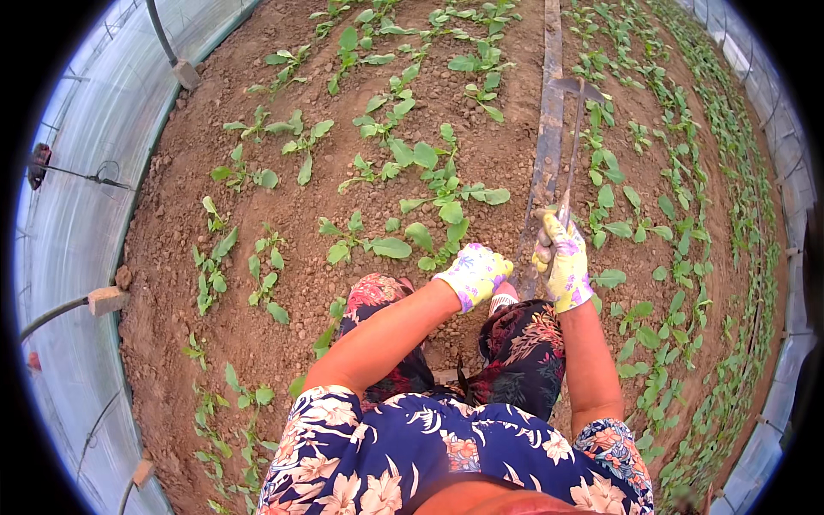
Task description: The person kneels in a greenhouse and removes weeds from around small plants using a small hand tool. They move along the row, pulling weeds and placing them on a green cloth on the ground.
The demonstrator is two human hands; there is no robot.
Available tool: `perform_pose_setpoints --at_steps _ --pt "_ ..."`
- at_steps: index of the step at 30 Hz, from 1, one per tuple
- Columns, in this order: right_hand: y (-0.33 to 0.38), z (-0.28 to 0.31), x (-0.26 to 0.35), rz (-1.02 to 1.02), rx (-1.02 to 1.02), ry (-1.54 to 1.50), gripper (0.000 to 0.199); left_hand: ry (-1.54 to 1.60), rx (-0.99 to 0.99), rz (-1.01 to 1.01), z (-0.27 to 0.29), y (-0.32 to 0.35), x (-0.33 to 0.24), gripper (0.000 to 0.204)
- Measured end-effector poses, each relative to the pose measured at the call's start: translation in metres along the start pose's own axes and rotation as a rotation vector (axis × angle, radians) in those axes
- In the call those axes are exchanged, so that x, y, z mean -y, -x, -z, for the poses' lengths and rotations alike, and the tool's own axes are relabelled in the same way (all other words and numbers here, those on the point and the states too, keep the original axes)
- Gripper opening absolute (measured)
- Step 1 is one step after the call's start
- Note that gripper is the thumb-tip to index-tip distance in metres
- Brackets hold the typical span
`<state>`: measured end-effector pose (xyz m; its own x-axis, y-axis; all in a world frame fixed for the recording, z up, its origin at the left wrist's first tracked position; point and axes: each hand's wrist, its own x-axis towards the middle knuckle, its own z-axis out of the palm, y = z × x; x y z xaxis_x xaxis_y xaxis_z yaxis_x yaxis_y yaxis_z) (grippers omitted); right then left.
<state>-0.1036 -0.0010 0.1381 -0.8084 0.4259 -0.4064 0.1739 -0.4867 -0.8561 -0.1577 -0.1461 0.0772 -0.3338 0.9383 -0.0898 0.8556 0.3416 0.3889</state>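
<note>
Over on the left, seedlings (pixel 257 257) dot the brown soil (pixel 172 283) beside the plastic greenhouse wall (pixel 77 197). Centre now: the gloved left hand (pixel 475 273) is down by a leafy seedling (pixel 429 236), fingers curled, and I cannot tell if they grip anything. On the right, the gloved right hand (pixel 562 257) is clenched around the hoe (pixel 573 137), its blade out ahead on the dirt path (pixel 549 51).

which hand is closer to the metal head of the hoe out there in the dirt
Right. The right hand grips the hoe's handle, directly below the hoe head up the shaft. The left hand sits further left, low over the soil by the seedlings, off the tool.
</note>
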Motion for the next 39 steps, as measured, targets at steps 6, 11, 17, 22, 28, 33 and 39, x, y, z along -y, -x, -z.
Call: perform_pose_setpoints --at_steps 6,11,17,22,28,33,39 --pt "0.077 0.001 -0.01 -0.005 0.017 0.162 0.021 -0.057 -0.143 0.026 0.014 0.096 -0.051 0.015" --pt "0.12 0.007 -0.014 0.059 -0.127 0.274 0.019 -0.017 -0.581 0.196 0.041 0.2 -0.072 0.023" --pt "0.113 0.043 -0.045 0.131 -0.251 0.3 0.02 -0.019 -0.425 0.681 -0.005 0.311 -0.035 0.032" --pt "0.115 0.049 -0.043 0.182 -0.204 0.22 0.021 0.804 -0.117 1.067 -0.139 0.386 0.006 0.022" --pt "0.151 0.01 -0.027 0.188 -0.192 0.451 0.019 1.235 0.119 1.116 -0.227 0.384 0.008 0.026" --pt "0.154 0.005 -0.024 0.154 -0.103 0.378 0.02 0.89 0.225 1.002 -0.188 0.395 0.01 0.012" --pt "0.158 -0.015 0.004 0.16 0.015 0.44 0.022 1.144 0.102 1.192 -0.16 0.381 -0.024 0.011"
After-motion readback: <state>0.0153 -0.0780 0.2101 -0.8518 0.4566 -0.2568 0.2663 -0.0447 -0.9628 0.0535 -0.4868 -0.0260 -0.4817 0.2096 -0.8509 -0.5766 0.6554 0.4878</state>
